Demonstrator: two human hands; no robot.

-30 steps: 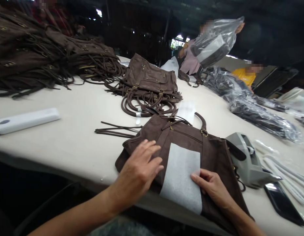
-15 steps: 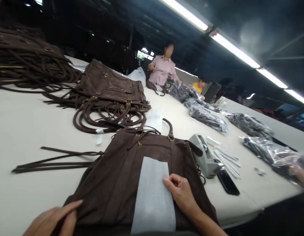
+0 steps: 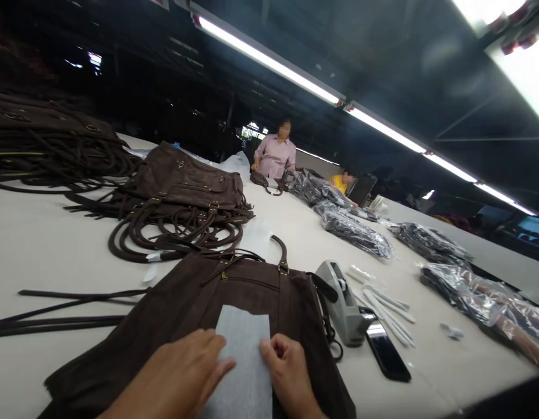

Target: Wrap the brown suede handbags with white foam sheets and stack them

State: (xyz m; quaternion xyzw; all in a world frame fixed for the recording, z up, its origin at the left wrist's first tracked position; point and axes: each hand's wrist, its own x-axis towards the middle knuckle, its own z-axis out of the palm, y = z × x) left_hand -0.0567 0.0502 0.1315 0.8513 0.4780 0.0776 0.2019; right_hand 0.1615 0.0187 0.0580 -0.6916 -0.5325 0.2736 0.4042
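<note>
With fingers of the right hand [image 3: 291, 369] bent, pinching the right edge of a pale sheet [image 3: 245, 334] by thumb and curled forefinger; with fingers of the left hand [image 3: 182, 364] laid at the left edge of the same sheet, cannot tell whether gripping or merely touching; directly under sheet and fingers, the brown bag [image 3: 186, 302], lying flat on the white table [image 3: 77, 250]; beyond the fingertips, a short stretch of sheet up to its top edge, then bag as far as a zip [image 3: 252, 283] and an arched handle [image 3: 282, 251]; left of the left fingers, a broad run of bag to its slanting side, then thin straps [image 3: 77, 322] trailing over open tabletop; right of the right fingers, only a narrower band of bag before its side edge, with a grey tape dispenser [image 3: 352, 317] just beside; farther right, a black phone [image 3: 388, 352] and white strips [image 3: 392, 323], then open tabletop; well ahead of the fingers, stacked brown bags [image 3: 195, 180] leftward and plastic-wrapped bundles [image 3: 354, 233] rightward, with bare white between.
</note>
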